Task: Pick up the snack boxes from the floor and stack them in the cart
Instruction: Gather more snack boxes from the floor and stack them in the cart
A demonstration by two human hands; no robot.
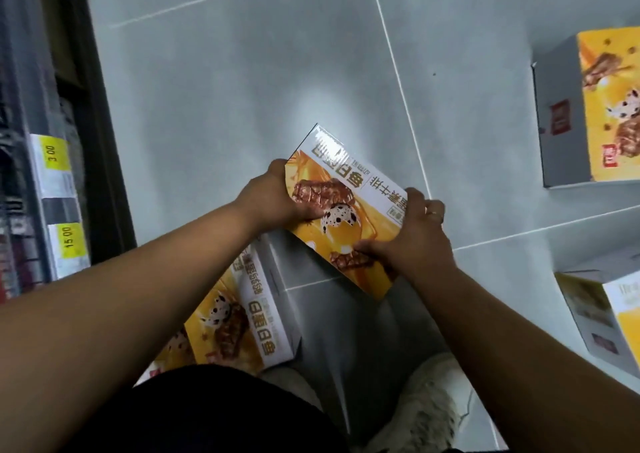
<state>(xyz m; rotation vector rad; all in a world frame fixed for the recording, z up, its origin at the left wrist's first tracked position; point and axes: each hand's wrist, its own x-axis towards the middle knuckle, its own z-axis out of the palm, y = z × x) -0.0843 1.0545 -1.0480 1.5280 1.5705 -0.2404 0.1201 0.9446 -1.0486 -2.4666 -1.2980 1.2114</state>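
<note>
Snack box [346, 206]: stiff glossy carton, probably light and slippery. Held above the floor [242, 71], left hand [277, 196] and right hand [412, 237] clasping opposite edges; best gripped there.

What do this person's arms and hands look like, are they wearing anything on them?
Both arms are bare as far as the picture shows: no sleeves, gloves, watch or bracelet. The left hand wears nothing visible. The right hand seems to carry a thin ring on one finger, though it is small and blurred.
</note>
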